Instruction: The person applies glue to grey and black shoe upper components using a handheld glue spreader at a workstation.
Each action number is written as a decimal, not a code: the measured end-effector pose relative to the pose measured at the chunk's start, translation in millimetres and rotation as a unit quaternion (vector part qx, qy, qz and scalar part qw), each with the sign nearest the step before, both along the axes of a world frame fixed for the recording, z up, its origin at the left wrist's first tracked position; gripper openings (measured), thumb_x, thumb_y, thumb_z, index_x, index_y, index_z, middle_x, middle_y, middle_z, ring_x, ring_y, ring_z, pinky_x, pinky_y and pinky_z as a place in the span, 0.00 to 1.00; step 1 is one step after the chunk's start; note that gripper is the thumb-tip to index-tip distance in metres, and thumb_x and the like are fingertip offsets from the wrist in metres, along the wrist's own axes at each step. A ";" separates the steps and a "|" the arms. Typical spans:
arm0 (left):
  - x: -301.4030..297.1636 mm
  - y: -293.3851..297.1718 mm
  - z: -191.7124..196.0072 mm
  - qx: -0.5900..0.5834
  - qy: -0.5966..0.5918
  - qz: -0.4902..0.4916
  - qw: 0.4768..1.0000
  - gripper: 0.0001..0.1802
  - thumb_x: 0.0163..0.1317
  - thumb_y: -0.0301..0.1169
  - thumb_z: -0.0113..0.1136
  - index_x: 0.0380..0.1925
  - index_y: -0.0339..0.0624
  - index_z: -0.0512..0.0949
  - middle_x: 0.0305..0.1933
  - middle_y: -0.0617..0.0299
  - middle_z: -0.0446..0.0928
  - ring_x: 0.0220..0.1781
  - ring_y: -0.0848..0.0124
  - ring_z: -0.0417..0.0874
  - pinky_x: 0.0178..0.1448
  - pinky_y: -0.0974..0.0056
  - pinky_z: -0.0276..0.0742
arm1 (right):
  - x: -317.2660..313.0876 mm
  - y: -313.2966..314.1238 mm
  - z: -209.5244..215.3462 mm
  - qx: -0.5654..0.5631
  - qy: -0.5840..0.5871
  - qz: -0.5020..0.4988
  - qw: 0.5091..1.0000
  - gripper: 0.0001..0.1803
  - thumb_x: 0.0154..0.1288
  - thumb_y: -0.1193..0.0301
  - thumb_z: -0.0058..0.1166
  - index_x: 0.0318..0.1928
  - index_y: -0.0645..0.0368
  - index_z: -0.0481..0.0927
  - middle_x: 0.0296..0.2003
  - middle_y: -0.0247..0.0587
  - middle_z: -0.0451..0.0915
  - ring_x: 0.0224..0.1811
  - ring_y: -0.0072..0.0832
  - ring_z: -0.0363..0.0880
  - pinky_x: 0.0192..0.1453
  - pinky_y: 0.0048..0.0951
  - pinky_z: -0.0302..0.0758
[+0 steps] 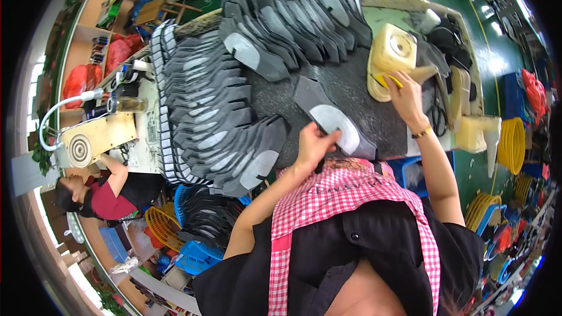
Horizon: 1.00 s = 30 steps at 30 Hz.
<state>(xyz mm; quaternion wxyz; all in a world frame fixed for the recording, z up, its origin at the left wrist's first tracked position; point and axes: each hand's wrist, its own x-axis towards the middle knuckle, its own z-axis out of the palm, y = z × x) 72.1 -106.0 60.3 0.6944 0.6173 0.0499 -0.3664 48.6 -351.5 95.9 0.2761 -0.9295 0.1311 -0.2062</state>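
On the dark work surface in front of me lies a curved dark grey cut piece (336, 120) with a light grey oval patch. My left hand (316, 147) is closed at the patch's near edge, thumb and fingers pinched on the piece. My right hand (407, 102) grips a yellow-handled tool (389, 81) at the cream plastic container (379, 58), which is stained and has a round lid-like top. The tool's working end cannot be made out. Left of my hands, many similar grey pieces (202, 105) overlap in a long row.
More overlapping grey pieces (298, 14) cover the table's far side. Scissors (436, 114) and cream blocks (471, 131) sit at the right. At left, another person (114, 193) works by a cream machine (96, 143). Blue baskets (199, 256) stand below; yellow baskets (510, 146) are stacked right.
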 end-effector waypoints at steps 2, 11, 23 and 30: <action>3.8 11.4 31.5 0.010 -0.032 -0.001 0.999 0.16 0.48 0.24 0.63 0.38 0.33 0.71 0.34 0.60 0.77 0.31 0.75 0.79 0.28 0.73 0.77 | -4.4 -18.3 -6.8 -0.042 0.079 0.010 0.996 0.07 0.55 0.70 0.51 0.32 0.60 0.76 0.29 0.48 0.75 0.33 0.46 0.74 0.35 0.38 0.70; 204.1 94.2 30.5 0.084 -0.151 0.036 0.984 0.14 0.53 0.26 0.59 0.41 0.40 0.71 0.35 0.63 0.78 0.34 0.75 0.79 0.31 0.71 0.77 | 8.6 -14.8 18.3 -0.046 0.039 -0.147 0.987 0.22 0.49 0.70 0.60 0.44 0.60 0.68 0.35 0.46 0.72 0.36 0.42 0.74 0.39 0.35 0.71; 261.3 94.0 -18.6 0.130 -0.041 -0.006 0.991 0.21 0.49 0.27 0.62 0.44 0.36 0.67 0.40 0.56 0.75 0.38 0.67 0.78 0.37 0.63 0.78 | 162.1 99.7 -36.3 -0.004 0.030 -0.023 0.999 0.37 0.42 0.66 0.62 0.54 0.59 0.60 0.50 0.52 0.65 0.44 0.44 0.73 0.48 0.36 0.71; 232.7 49.5 -26.2 -0.001 0.070 0.003 0.998 0.21 0.48 0.24 0.61 0.43 0.38 0.67 0.39 0.56 0.74 0.36 0.62 0.79 0.39 0.55 0.79 | 176.2 35.5 -39.1 0.062 0.123 -0.059 0.989 0.32 0.41 0.74 0.56 0.51 0.52 0.60 0.33 0.46 0.76 0.40 0.46 0.75 0.42 0.42 0.72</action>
